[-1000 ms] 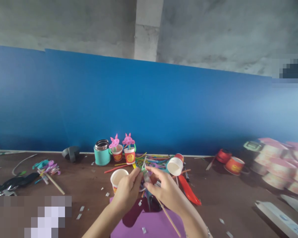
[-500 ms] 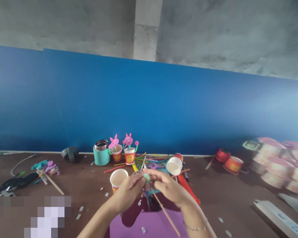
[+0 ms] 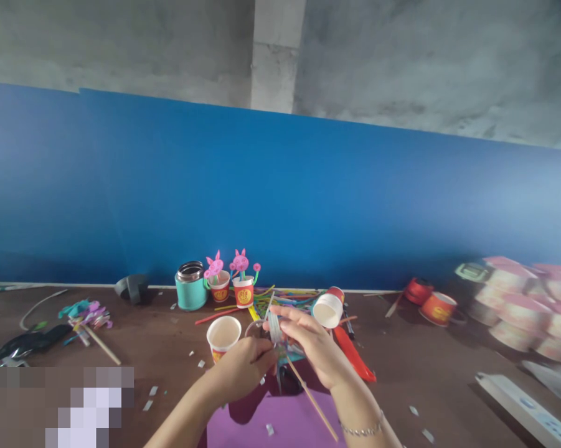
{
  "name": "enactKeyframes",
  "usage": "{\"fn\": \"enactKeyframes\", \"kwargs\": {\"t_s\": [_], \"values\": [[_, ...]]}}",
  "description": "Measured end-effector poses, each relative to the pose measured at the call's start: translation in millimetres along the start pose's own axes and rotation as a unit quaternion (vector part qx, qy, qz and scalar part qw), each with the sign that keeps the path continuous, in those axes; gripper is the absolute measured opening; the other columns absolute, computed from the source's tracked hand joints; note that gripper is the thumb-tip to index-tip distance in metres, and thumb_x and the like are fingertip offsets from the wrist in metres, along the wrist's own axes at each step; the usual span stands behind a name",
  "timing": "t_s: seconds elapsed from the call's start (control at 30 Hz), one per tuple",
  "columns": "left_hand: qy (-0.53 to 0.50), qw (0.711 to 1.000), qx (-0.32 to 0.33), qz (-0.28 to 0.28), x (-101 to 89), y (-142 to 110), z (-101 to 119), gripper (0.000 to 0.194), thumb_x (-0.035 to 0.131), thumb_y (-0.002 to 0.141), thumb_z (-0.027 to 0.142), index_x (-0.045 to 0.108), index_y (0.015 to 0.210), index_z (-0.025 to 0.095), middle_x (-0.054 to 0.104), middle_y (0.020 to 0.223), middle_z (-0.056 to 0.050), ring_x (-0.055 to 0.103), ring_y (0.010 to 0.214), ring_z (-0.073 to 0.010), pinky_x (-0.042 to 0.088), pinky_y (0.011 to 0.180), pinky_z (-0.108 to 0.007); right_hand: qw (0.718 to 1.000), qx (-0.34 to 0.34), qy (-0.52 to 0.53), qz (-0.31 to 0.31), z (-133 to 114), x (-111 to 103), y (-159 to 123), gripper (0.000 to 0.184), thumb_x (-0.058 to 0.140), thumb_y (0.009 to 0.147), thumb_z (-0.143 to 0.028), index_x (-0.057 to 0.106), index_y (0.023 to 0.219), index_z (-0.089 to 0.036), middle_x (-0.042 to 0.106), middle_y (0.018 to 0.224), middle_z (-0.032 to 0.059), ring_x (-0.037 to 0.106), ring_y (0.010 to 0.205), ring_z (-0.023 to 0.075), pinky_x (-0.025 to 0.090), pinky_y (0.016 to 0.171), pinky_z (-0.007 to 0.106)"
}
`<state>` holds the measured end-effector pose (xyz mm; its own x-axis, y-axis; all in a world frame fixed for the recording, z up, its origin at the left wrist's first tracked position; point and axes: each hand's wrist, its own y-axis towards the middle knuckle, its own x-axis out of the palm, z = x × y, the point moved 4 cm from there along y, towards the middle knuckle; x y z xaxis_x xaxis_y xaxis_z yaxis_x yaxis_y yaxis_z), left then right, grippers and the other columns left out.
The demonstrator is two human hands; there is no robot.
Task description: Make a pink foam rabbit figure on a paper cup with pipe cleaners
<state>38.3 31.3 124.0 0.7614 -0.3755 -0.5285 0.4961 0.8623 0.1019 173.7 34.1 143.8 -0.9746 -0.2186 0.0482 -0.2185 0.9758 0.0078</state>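
Note:
My right hand point(image 3: 311, 339) has its fingers stretched along a pale, see-through roll point(image 3: 274, 326) that looks like clear tape, gripping it upright. Close beside it, my left hand point(image 3: 247, 367) is closed with its fingers curled down; what they pinch is hidden. A round, clear pinkish rim point(image 3: 253, 326) shows just behind the left knuckles. Below the hands, a thin wooden stick point(image 3: 314, 401) slants over a purple sheet point(image 3: 256, 420), near a dark-handled tool point(image 3: 289, 379) partly covered. A paper cup point(image 3: 224, 333) stands left of my hands.
Two cups with pink pig figures point(image 3: 243, 292) stand by a teal jar point(image 3: 191, 292). Behind my hands lie colourful strips point(image 3: 303, 298), a tipped cup point(image 3: 328, 309) and a red strip point(image 3: 355, 354). Stacked pink-lidded tubs point(image 3: 525, 311) and a power strip point(image 3: 523, 404) sit right.
My right hand has lifted slightly and its fingers have spread, so the pale roll shows more. My left hand has turned down and moved a little lower, apart from the right fingertips.

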Motion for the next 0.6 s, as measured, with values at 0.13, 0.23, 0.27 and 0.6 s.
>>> {"fn": "enactKeyframes", "kwargs": {"t_s": [0.13, 0.23, 0.27, 0.6], "values": [[-0.005, 1.000, -0.013, -0.024, 3.4, -1, -6, 0.033, 0.042, 0.084, 0.031, 0.061, 0.059, 0.020, 0.049, 0.052, 0.001, 0.044, 0.048, -0.0126, 0.029, 0.044, -0.021, 1.000, -0.003, 0.015, -0.026, -4, 5, -2, 0.051, 0.061, 0.078, -0.042, 0.055, 0.122, -0.015, 0.073, 0.087, 0.0079, 0.067, 0.086, 0.0217, 0.047, 0.082, 0.037], [-0.008, 0.999, -0.023, -0.035, 4.4, 0, -10, 0.033, 0.041, 0.084, 0.030, 0.061, 0.059, 0.020, 0.047, 0.050, 0.001, 0.043, 0.046, -0.0123, 0.028, 0.044, -0.022, 0.999, -0.020, 0.010, -0.032, -7, 7, -3, 0.052, 0.063, 0.078, -0.044, 0.054, 0.121, -0.017, 0.073, 0.083, 0.0067, 0.068, 0.084, 0.0220, 0.047, 0.082, 0.039], [-0.006, 0.999, -0.029, -0.034, 4.2, 0, -10, 0.033, 0.042, 0.083, 0.031, 0.061, 0.058, 0.020, 0.047, 0.050, 0.001, 0.043, 0.045, -0.0122, 0.028, 0.043, -0.022, 0.999, -0.027, 0.012, -0.036, -7, 9, -4, 0.053, 0.065, 0.077, -0.044, 0.054, 0.121, -0.016, 0.073, 0.081, 0.0065, 0.068, 0.083, 0.0221, 0.047, 0.082, 0.039], [-0.027, 0.995, 0.000, 0.099, -13.6, 8, -13, 0.024, 0.047, 0.078, 0.030, 0.055, 0.059, 0.019, 0.056, 0.058, 0.001, 0.047, 0.054, -0.0127, 0.033, 0.050, -0.021, 0.993, -0.073, -0.074, -0.061, -12, 19, -11, 0.060, 0.065, 0.079, -0.038, 0.042, 0.130, -0.015, 0.071, 0.076, 0.0045, 0.066, 0.075, 0.0197, 0.049, 0.068, 0.033]]}}
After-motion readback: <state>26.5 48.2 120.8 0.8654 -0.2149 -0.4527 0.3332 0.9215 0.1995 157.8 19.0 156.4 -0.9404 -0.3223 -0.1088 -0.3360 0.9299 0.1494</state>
